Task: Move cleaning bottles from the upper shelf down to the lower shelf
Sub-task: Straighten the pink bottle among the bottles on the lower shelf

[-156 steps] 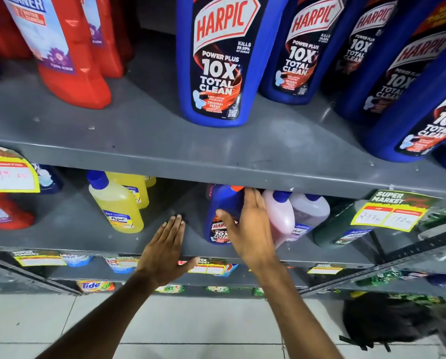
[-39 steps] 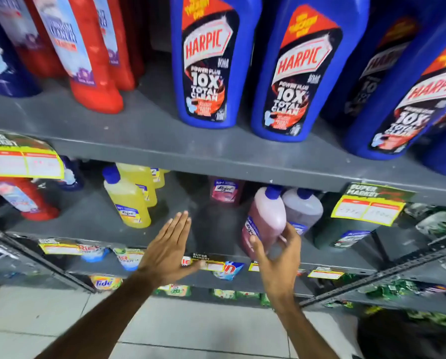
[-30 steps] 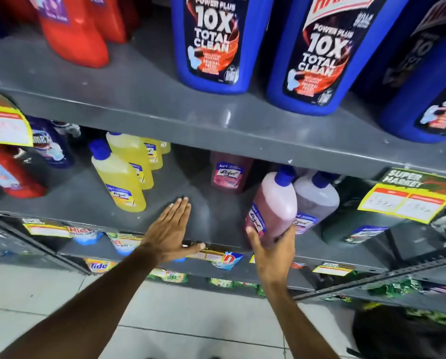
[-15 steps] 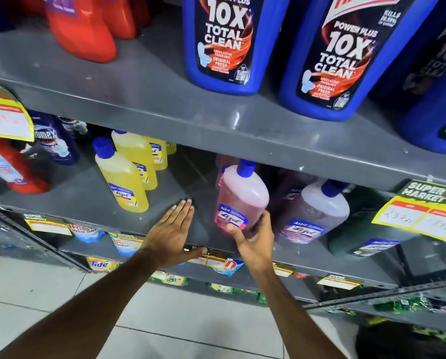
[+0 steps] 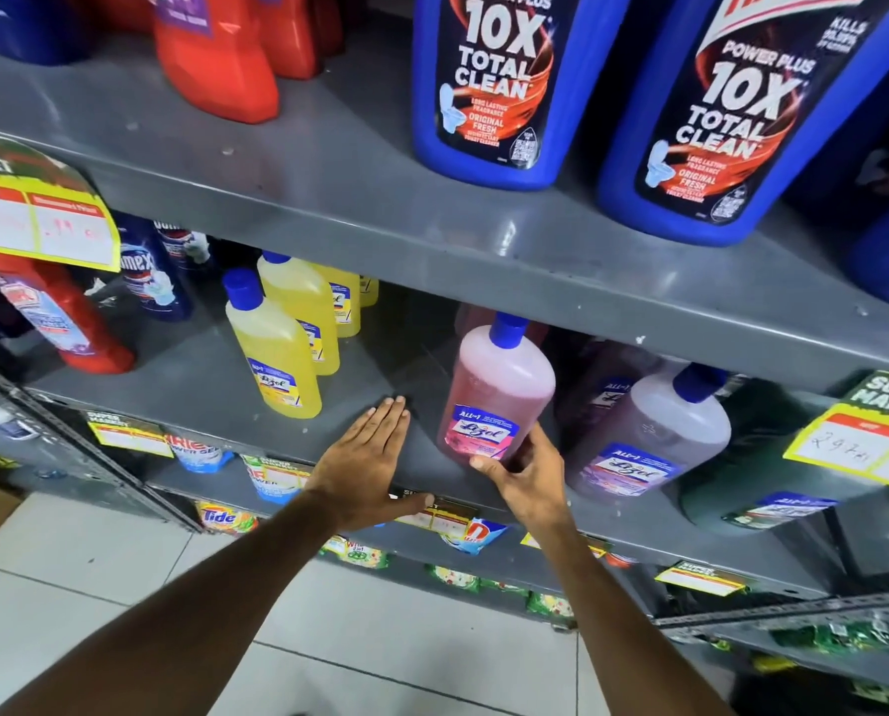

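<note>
1. A grey metal shop rack is seen, its upper shelf [image 5: 328, 198] loaded with large blue plastic toilet-cleaner bottles [image 5: 488, 85].
2. On the lower shelf [image 5: 215, 374], a pink plastic blue-capped bottle [image 5: 499, 385] is gripped at its base by the right hand [image 5: 527, 475], fingers clamped.
3. The left hand [image 5: 367, 457] is laid flat beside it, fingers together and empty.
4. Much is judged left.

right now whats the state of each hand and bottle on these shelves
right hand: grip closed around the base of the pink bottle
pink bottle: capped, held, tilted on the lower shelf
left hand: open, flat on the lower shelf edge
purple bottle: capped, leaning right
front yellow bottle: capped, standing
blue bottles: standing on the upper shelf
</note>
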Tool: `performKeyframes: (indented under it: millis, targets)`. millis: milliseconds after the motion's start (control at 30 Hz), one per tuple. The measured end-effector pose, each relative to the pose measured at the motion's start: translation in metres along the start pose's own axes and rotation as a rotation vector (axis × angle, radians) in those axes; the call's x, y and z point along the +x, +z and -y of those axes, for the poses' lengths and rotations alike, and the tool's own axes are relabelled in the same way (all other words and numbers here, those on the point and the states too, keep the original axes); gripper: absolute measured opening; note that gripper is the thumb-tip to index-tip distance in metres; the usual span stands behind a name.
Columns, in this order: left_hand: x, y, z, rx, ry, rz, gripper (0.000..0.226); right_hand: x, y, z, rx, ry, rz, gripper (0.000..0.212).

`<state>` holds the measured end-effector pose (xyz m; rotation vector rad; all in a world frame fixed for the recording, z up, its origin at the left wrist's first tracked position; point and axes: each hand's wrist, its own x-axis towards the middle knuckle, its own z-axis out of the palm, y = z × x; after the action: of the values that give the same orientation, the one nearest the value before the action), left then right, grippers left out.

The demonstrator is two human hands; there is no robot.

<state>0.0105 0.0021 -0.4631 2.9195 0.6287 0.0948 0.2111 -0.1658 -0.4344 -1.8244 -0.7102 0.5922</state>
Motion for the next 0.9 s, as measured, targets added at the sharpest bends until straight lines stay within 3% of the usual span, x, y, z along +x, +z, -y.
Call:
performKeyframes:
  millis: [667,900]
  targets:
    - [0.001,0.004,0.003,-0.013,0.006,-0.006,0.122,-0.003,0.003,-0.005,0.011,0.065,-0.014,0.062]
    - [-0.003,-0.008,-0.003,0.006,-0.012,0.020,0.120,-0.017,-0.002,-0.001,0.032,0.052,-0.066,0.087]
